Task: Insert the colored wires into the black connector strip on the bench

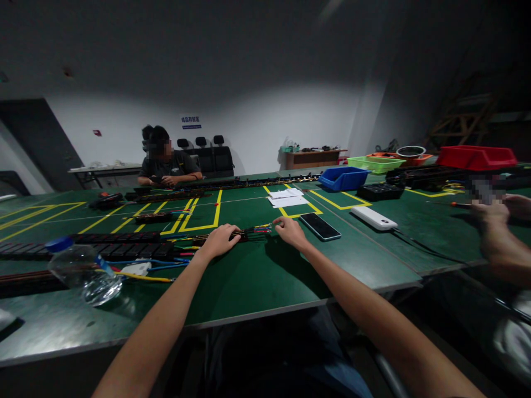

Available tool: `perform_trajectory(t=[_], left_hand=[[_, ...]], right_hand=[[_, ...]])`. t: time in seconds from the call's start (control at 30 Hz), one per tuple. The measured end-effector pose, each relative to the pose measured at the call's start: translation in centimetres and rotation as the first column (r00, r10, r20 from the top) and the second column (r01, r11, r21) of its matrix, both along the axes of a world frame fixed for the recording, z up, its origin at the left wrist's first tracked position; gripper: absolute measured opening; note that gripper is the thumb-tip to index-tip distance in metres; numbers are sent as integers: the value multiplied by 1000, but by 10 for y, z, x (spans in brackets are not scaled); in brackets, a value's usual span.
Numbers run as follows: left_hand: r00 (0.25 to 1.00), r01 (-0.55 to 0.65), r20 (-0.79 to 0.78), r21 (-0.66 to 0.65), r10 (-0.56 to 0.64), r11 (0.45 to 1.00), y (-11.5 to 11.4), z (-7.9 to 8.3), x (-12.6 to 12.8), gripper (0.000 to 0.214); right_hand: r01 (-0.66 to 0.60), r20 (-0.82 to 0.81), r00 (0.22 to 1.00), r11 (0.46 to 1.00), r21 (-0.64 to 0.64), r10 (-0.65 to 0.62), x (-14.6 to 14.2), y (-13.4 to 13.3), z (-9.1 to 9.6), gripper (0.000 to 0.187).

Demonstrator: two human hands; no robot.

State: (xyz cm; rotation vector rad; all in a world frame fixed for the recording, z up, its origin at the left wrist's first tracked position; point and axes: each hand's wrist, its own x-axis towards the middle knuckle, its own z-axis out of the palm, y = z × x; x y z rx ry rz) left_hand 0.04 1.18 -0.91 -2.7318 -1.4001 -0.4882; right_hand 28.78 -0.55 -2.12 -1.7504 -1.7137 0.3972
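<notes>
A bundle of coloured wires (pixel 254 231) runs out of a black cable chain (pixel 103 246) lying on the green table (pixel 249 282). My left hand (pixel 219 241) rests closed over the bundle where it leaves the chain. My right hand (pixel 290 229) pinches the loose wire ends at the bundle's right tip. Both arms reach forward from the near table edge.
A clear plastic bottle (pixel 83 271) lies at the near left. A black phone (pixel 320 226) and a white power bank (pixel 374 218) sit right of my hands. Papers (pixel 286 197), coloured bins (pixel 344 178) and more chains lie farther back. One person sits across the table; another's hands (pixel 493 213) work at the right.
</notes>
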Motion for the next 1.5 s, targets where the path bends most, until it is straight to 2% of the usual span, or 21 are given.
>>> perform_trajectory(t=[0.1,0.27,0.5,0.6,0.73,0.87,1.0,1.17,1.5], left_hand=[[1000,3,2,3,-4,1000,0,0,0,37],[1000,0,-5,3,0,1000,-1,1,0,38],[1000,4,-16,-1,-4,1000,-2,3,1,38],[1000,-1,-15,0,1,1000,-2,3,1,37],[1000,5,-16,7,-5,1000,-1,1,0,37],[1000,20,-20,28,-20,999,3,-2,-1,34],[1000,19,-17,30,-18,999,4,-3,-2,35],[1000,19,-13,30,-18,999,2,-3,-1,36],[1000,6,-7,12,-6,1000,2,-2,-1,38]], right_hand=[[-38,10,999,999,-27,38,0,1,-2,43],[-113,46,992,991,-78,117,0,3,-5,41],[-43,7,999,999,-17,43,0,2,-3,38],[-49,-26,998,999,-5,49,1,4,-4,37],[-88,-164,981,994,67,98,1,7,-5,40],[-120,-371,916,987,110,152,-1,8,-3,44],[-151,-441,877,981,123,190,-1,8,-3,46],[-109,-366,920,989,103,139,1,12,-7,42],[-8,-118,993,998,67,16,3,10,-9,35]])
